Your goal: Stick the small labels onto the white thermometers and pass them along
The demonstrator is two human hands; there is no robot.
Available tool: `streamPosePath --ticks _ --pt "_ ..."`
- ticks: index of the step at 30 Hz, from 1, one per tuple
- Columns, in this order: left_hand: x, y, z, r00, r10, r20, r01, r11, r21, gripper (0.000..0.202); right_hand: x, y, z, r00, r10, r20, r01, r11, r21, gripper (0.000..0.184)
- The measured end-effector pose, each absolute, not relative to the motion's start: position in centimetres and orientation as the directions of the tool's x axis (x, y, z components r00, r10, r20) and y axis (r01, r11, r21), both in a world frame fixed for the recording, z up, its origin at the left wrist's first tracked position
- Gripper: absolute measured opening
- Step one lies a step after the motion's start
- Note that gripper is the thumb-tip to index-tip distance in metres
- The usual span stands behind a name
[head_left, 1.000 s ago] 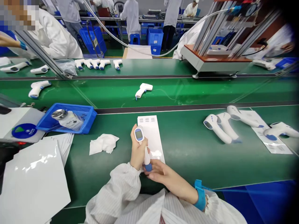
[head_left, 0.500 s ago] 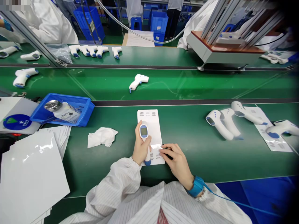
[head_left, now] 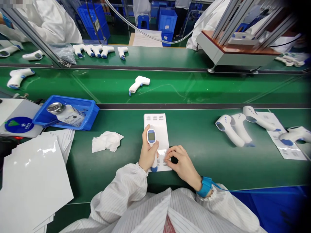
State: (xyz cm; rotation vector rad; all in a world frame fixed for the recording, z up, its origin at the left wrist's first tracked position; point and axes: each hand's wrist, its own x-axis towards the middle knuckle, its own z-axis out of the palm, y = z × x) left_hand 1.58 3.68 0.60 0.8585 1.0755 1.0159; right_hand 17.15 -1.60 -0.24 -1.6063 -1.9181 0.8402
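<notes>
My left hand (head_left: pixel 148 152) is wrapped round a white and blue infrared thermometer (head_left: pixel 151 136), its small grey screen facing up. Under it lies a white sheet with rows of printed labels (head_left: pixel 159 121). At the sheet's right edge, the thumb and forefinger of my right hand (head_left: pixel 182 163) are pinched together; whatever is between them is too small to make out. A blue wrist strap (head_left: pixel 204 186) with a cord circles my right wrist. A crumpled white tissue (head_left: pixel 107 141) rests left of my left hand.
More thermometers (head_left: pixel 229 130) lie at right, near another label sheet (head_left: pixel 275 129). A blue tray (head_left: pixel 91 118) holds a metal-capped bottle (head_left: pixel 69 115). White sheets (head_left: pixel 36 181) are stacked at left. Beyond the dark rail runs a green belt (head_left: pixel 182 87) carrying a thermometer (head_left: pixel 139 84).
The thumb and fingers of my right hand have closed into a pinch at the sheet's edge. The thermometers on the belt have shifted left. My left hand keeps its hold.
</notes>
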Motion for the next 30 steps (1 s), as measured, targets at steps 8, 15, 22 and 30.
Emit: streamPosePath --ticks 8,15,22,30 --pt "1.6 3.6 0.4 0.111 0.945 -0.306 -0.177 0.322 0.93 0.075 17.2 -1.0 5.2 -0.534 0.822 -0.198 0.377 0.022 -0.926 0.012" --pt "1.7 3.7 0.4 0.065 0.972 -0.224 -0.185 0.233 0.955 0.072 15.3 4.7 4.5 -0.21 0.974 0.089 0.427 0.173 -0.888 0.005" --pt "1.9 3.8 0.5 0.103 0.986 -0.132 -0.176 0.149 0.973 0.066 14.6 7.3 4.6 -0.205 0.968 0.145 0.414 0.22 -0.883 0.006" --pt "1.8 3.7 0.4 0.1 0.979 -0.179 -0.182 0.195 0.964 0.068 14.6 7.7 4.7 -0.188 0.976 0.112 0.39 0.179 -0.903 0.006"
